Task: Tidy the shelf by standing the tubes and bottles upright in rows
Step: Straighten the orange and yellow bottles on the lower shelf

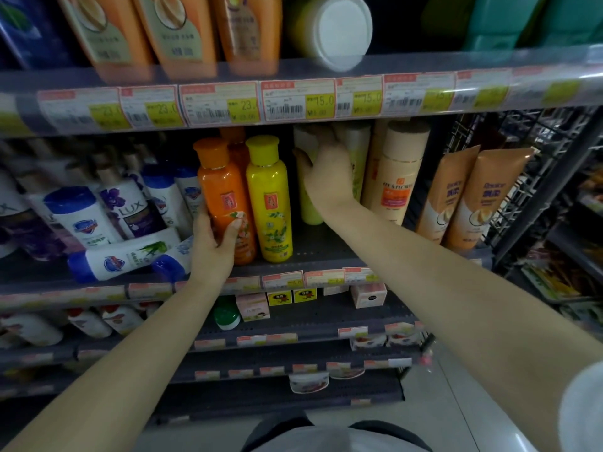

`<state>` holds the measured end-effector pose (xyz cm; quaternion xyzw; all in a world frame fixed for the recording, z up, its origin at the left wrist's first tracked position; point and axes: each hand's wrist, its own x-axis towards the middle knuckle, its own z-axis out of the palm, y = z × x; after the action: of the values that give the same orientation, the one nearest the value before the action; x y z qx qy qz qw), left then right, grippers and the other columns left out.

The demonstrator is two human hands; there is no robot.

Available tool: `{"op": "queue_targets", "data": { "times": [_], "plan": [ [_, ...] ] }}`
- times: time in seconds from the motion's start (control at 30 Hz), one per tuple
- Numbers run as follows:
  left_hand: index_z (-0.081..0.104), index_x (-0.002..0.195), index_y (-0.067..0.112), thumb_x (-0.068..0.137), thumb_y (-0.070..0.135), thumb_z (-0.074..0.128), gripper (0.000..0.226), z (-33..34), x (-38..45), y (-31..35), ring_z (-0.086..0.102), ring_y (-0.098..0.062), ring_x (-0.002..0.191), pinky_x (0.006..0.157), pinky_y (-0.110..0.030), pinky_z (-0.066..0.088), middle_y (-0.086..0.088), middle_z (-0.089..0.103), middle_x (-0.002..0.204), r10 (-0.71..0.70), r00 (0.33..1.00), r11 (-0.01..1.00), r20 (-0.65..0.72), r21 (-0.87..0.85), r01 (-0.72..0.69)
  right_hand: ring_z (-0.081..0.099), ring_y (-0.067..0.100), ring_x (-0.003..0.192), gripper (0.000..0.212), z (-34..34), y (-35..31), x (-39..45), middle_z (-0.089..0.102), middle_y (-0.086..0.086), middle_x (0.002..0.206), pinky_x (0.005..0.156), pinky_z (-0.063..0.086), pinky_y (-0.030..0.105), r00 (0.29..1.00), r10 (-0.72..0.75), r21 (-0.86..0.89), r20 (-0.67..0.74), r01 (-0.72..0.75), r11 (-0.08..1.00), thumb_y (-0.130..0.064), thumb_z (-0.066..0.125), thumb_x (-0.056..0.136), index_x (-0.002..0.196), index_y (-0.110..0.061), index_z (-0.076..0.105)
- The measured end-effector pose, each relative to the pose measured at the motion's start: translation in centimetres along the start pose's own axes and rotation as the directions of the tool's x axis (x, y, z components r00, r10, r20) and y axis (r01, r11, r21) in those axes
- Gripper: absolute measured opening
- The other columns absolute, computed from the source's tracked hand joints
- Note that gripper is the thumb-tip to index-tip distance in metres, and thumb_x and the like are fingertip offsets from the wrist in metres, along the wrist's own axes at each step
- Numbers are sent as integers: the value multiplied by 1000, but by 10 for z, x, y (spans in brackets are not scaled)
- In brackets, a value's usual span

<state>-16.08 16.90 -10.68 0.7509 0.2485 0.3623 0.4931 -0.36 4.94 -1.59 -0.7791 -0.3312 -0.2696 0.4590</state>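
Orange bottle (226,203), yellow bottle (269,200), seemingly pale-green bottle (310,203), blue-capped white tube (124,257).

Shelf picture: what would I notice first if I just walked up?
Probably the bright orange bottle and the yellow bottle standing side by side mid-shelf, with the left hand gripping the orange one low down. To their right, the right hand holds a pale green bottle. At far left, a white blue-capped bottle lies on its side.
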Motion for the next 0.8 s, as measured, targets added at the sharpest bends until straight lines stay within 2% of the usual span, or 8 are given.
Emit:
{"op": "queue_targets", "data": {
  "times": [0.2, 0.27, 0.33, 0.47, 0.6, 0.73, 0.8],
  "plan": [
    [24, 143, 34, 90, 37, 55, 62, -1, 0, 2, 41, -12, 127, 104, -37, 37, 1, 40, 144, -12, 1000, 1000, 10, 3, 12, 52, 38, 112, 39, -8, -5, -2, 57, 20, 120, 91, 46, 40, 999, -19, -123, -48, 13, 992, -25, 67, 81, 115, -8, 61],
    [23, 143, 35, 90, 38, 55, 63, -1, 0, 2, 41, -13, 127, 104, -38, 37, 1, 40, 144, -17, 1000, 1000, 10, -1, 17, 50, 36, 115, 36, -8, -1, -2, 58, 16, 122, 93, 45, 39, 998, -55, -171, -12, 52, 984, -29, 63, 82, 115, -15, 64],
    [23, 143, 36, 90, 37, 55, 62, -1, 0, 0, 42, -14, 127, 105, -40, 38, 1, 40, 144, -16, 1000, 1000, 8, -7, 16, 45, 30, 120, 36, -9, 5, -5, 54, 13, 128, 94, 42, 34, 999, -32, -190, 43, 39, 981, -33, 58, 84, 118, -23, 63],
    [27, 138, 37, 90, 36, 56, 56, 0, -1, 0, 44, -13, 125, 104, -40, 39, 2, 44, 140, -12, 1000, 1000, 7, -25, 12, 48, 35, 118, 38, -11, 4, -20, 46, 21, 129, 93, 43, 33, 996, -4, -65, -85, -2, 998, -22, 69, 79, 117, -16, 63],
    [25, 142, 33, 92, 31, 55, 59, 0, -1, 1, 41, -11, 126, 102, -34, 37, 0, 41, 143, -9, 1000, 999, 2, -42, 9, 50, 36, 119, 40, -6, 2, -37, 47, 20, 133, 88, 50, 36, 994, 59, 92, -90, -51, 994, -14, 67, 81, 120, -13, 58],
    [26, 141, 32, 91, 32, 55, 58, 0, -3, 3, 42, -9, 123, 99, -32, 37, 1, 42, 142, -9, 1000, 999, 2, -31, 9, 49, 27, 119, 51, -7, -4, -38, 52, 16, 127, 98, 40, 26, 982, 170, 250, -85, -144, 957, -10, 71, 78, 124, -5, 50],
    [26, 142, 32, 91, 32, 55, 58, -1, -3, 3, 42, -10, 124, 99, -32, 37, 1, 42, 142, -13, 1000, 1000, 7, -27, 13, 50, 25, 119, 55, -9, -6, -35, 54, 13, 125, 101, 39, 27, 967, 237, 323, -96, -195, 926, -8, 73, 75, 125, -4, 49]
  ]
}}
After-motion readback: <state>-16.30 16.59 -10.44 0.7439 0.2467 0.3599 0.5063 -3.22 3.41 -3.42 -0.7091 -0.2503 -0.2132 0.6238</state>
